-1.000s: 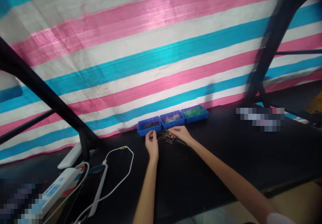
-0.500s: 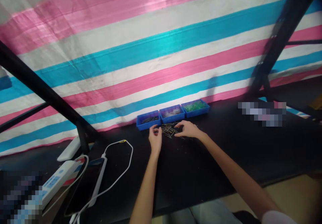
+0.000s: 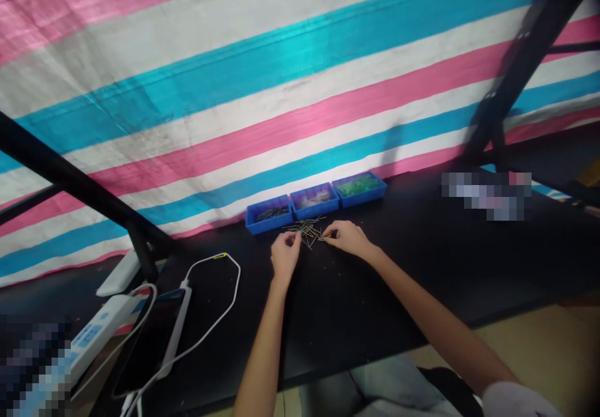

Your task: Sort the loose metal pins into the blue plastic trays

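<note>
A loose pile of thin, nail-like metal pieces (image 3: 308, 231) lies on the black table in front of the blue trays. At the pile's left edge, my left hand (image 3: 285, 254) has thumb and forefinger curled together; whatever may be between them is too small to make out. My right hand (image 3: 349, 238) reaches in from the right, its fingertips pinched on thin metal pieces at the pile's right side. Behind the pile stand three small blue trays in a row: the left tray (image 3: 253, 226) with dark thin pieces, the middle tray (image 3: 319, 209) with whitish ones, the right tray (image 3: 360, 200) with green ones.
To the left are a tablet-like device (image 3: 152, 342), a looping white cable (image 3: 240, 273) and a power strip (image 3: 100, 326). Black frame legs (image 3: 70, 179) rise at both sides. A striped sheet (image 3: 281, 110) hangs behind the table (image 3: 356, 311).
My right hand's fingers have closed from a spread grasp onto pieces at the pile's edge. My left thumb and forefinger have come closer together. The camera view has tilted downward slightly.
</note>
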A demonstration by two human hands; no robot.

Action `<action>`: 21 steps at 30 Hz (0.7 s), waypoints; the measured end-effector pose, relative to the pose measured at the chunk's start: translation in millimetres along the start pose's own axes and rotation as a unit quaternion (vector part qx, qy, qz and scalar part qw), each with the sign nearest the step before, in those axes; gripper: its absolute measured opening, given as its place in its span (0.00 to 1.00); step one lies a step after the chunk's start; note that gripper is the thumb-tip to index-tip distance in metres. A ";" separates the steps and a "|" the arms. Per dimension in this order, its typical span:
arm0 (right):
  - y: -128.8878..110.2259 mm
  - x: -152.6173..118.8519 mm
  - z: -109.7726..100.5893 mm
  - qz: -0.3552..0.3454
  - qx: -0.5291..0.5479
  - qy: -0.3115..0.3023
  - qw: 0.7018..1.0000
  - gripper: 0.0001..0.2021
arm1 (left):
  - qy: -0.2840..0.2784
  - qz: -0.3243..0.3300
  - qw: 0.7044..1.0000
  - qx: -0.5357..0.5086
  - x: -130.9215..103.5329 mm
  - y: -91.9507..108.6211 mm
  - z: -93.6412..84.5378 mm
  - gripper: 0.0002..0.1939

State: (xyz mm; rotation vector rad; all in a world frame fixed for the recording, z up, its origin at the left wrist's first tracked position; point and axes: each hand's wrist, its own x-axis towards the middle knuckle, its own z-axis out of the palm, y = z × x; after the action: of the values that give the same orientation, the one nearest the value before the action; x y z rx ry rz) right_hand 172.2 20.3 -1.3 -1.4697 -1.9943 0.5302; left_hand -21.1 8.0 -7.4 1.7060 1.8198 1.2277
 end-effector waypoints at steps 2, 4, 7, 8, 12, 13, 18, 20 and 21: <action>0.9 1.0 0.5 0.006 0.016 0.020 1.000 0.04 | -0.033 0.020 0.999 -0.023 -2.1 2.5 4.0 0.13; 0.6 2.7 1.9 0.017 0.069 0.027 0.997 0.06 | -0.069 0.051 0.995 -0.050 -4.9 5.2 7.7 0.13; -3.2 4.8 6.0 0.025 0.217 0.003 0.976 0.12 | -0.122 0.075 0.984 -0.105 -8.0 8.0 11.4 0.15; -5.1 5.1 7.7 0.025 0.266 -0.010 0.964 0.13 | -0.133 0.072 0.981 -0.124 -8.5 8.7 12.1 0.16; -10.7 4.2 14.4 0.031 0.356 -0.037 0.933 0.16 | -0.133 0.046 0.975 -0.172 -9.2 11.2 12.8 0.16; -11.0 4.0 15.5 0.038 0.359 -0.036 0.932 0.16 | -0.129 0.045 0.974 -0.181 -9.1 11.9 12.6 0.16; -12.3 2.6 17.5 0.035 0.341 -0.017 0.939 0.16 | -0.099 0.058 0.975 -0.191 -9.3 14.0 11.2 0.14; -14.5 1.9 17.4 0.007 0.301 0.017 0.953 0.15 | -0.079 0.072 0.980 -0.165 -9.4 13.9 10.9 0.13; -15.5 1.6 17.4 -0.007 0.277 0.036 0.960 0.15 | -0.074 0.079 0.983 -0.149 -9.4 13.7 10.8 0.12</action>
State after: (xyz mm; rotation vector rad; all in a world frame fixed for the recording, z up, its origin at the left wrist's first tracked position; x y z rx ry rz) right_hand 149.2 17.6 -4.0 -1.1029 -1.6155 0.9259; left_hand -2.5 1.4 -5.5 1.7421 1.3605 1.3190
